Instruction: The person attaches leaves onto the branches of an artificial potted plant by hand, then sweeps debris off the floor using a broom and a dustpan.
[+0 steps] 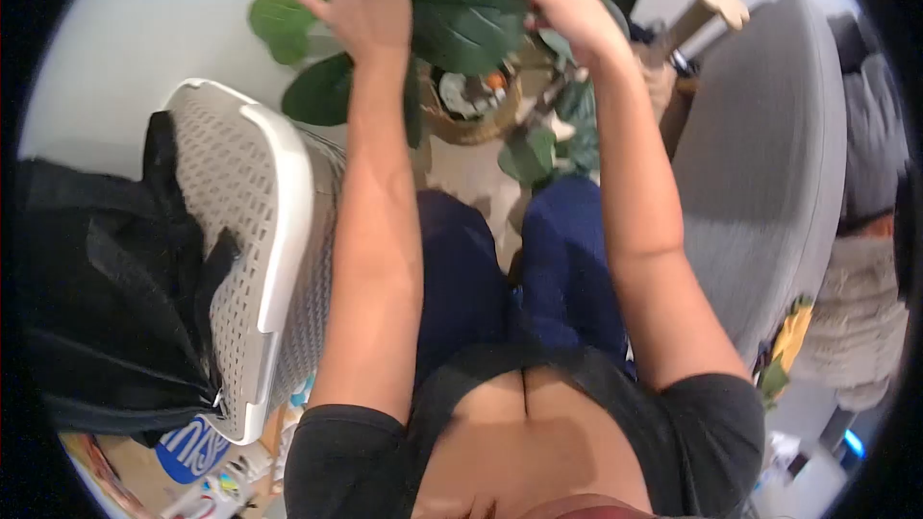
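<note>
A plant with broad dark green leaves (468,14) fills the top middle of the head view. My left hand (368,8) is raised among the leaves on the left side, its fingers spread; the uppermost fingers are partly cut off or covered by foliage. On the other side, my right hand (567,8) is at the edge of the large central leaf, fingers apart and slightly bent, with fingertips against or very near it. Below the leaves stands a woven basket (486,127) holding something whitish and a small orange item. Smaller, greyer green leaves (529,156) hang beside it.
To my left is a white perforated laundry basket (288,202) with a black cloth bag (96,298) over it. A grey upholstered sofa side (760,154) rises to my right. Near it are a flower-topped wooden post (707,5) and a yellow artificial flower (791,336).
</note>
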`<state>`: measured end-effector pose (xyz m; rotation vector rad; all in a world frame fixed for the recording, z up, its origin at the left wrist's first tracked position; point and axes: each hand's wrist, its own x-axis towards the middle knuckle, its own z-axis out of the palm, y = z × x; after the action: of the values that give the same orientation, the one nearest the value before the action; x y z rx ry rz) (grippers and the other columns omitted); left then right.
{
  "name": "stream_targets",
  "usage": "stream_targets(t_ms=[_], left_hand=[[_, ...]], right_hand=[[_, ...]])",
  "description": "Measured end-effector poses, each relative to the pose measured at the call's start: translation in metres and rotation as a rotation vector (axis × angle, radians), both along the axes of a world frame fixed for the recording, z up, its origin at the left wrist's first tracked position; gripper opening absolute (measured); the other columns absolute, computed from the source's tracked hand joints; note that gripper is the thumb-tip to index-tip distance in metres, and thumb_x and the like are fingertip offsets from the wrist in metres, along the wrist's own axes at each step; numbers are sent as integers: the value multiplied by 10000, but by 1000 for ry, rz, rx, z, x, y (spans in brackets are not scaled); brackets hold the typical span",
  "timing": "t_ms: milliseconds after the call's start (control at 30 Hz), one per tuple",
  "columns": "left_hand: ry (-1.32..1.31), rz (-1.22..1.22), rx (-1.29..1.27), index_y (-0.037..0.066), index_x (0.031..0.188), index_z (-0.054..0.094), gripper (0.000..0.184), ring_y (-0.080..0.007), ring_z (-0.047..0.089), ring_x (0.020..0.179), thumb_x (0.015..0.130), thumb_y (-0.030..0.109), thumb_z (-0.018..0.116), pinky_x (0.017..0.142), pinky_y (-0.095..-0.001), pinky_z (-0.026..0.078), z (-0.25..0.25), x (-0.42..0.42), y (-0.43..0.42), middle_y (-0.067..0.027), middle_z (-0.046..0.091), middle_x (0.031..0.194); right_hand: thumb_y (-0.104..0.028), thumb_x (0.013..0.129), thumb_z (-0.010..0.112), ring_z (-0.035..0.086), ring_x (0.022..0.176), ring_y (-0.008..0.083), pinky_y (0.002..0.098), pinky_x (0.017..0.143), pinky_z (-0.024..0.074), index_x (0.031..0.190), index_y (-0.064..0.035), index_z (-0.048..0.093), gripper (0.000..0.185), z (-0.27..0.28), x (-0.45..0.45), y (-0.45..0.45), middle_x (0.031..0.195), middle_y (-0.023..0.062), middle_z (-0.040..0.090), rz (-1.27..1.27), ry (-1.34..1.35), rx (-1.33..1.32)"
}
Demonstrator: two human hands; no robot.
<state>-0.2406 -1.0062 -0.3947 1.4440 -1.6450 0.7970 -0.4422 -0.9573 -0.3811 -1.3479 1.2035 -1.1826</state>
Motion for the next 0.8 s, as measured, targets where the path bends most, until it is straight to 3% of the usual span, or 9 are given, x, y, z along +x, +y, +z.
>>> stream_targets(t_ms=[33,100,167,233,433,567,633,700,800], left_hand=[[30,16,47,166,1268,422,456,-223,517,1041,817,181,488,976,-612,165,4,-2,7,-56,551,1116],[95,-106,-71,91,1246,425,469,-282,508,1031,790,143,523,980,-534,232,7,-5,23,-118,556,1070],[326,-323,-12,26,1134,486,371,-274,428,1142,771,94,518,976,-507,247,12,-5,48,-141,497,1156],[494,-397,-90,-16,1156,450,405,-318,392,1140,774,89,530,962,-417,285,4,-20,72,-198,422,1186],[328,-420,-36,-31,1160,438,412,-276,361,1094,773,57,549,901,-409,375,-25,-45,130,-147,337,1193],[308,-713,275,6,1102,494,355,-265,446,1052,752,-29,540,841,-345,443,-68,-51,150,-131,380,1152],[130,-631,401,41,1059,532,342,-280,486,1023,731,-55,545,838,-342,445,-86,-44,155,-118,433,1109],[242,-647,576,81,1039,551,345,-293,474,1032,715,-36,568,863,-368,422,-96,-37,157,-104,473,1077],[356,-615,740,84,1036,552,347,-303,466,1034,706,-18,585,891,-386,389,-109,-25,150,-97,475,1100]], right_hand=[[-443,813,579,561,747,131,241,633,442,1150,-38,506,531,-4,-11,-1,909,68,599,21,-116,8],[-319,837,577,467,1061,197,327,863,402,1159,16,466,477,-11,-41,7,1137,138,496,68,-347,228],[-411,836,558,520,702,68,214,628,406,977,-104,589,340,-60,-72,3,822,-13,598,107,-39,143],[-394,843,550,529,657,53,210,583,399,866,-130,620,275,-120,-95,2,750,-33,608,127,199,324],[-191,738,539,622,684,262,375,616,482,742,-75,686,187,-294,-104,35,774,99,660,405,1026,334],[-281,707,583,585,954,302,383,802,472,1171,-163,541,481,-344,-89,61,1002,163,621,731,898,457],[-334,714,596,314,1255,338,434,1013,295,1347,-235,322,696,-355,-67,78,1403,164,252,616,1164,355],[-411,758,549,151,1337,260,491,1065,121,1350,-293,308,650,-380,-57,66,1449,14,192,933,1254,250],[-386,776,547,85,1348,282,566,1035,108,1341,-231,349,618,-391,-51,44,1458,-10,160,1244,1359,171]])
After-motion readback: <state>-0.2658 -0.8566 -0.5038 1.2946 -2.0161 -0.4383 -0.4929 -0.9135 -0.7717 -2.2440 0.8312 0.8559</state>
